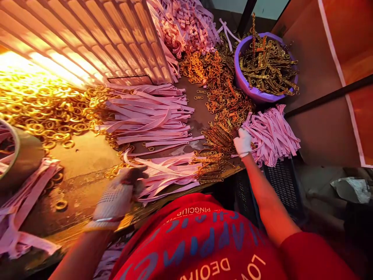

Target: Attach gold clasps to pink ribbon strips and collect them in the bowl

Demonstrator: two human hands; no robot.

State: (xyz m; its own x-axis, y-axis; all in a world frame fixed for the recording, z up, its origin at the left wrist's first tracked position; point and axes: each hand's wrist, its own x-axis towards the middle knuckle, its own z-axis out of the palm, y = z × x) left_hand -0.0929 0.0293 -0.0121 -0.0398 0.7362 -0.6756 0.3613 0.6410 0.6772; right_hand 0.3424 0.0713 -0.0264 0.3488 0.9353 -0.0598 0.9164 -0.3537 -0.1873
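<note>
Left hand (116,194) by front straps (171,165), right hand (243,142) at gold chains (218,138), fingers curled, grips can't tell; front straps on counter (90,151) look chained, rear straps (148,112) seemingly remain.

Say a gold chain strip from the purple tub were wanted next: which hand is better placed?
Probably the right hand: it is at the piled gold chain strips, near the purple tub. The left hand is farther off, by the pink straps.

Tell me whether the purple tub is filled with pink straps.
No, the purple tub is heaped with gold-coloured chain pieces.
</note>
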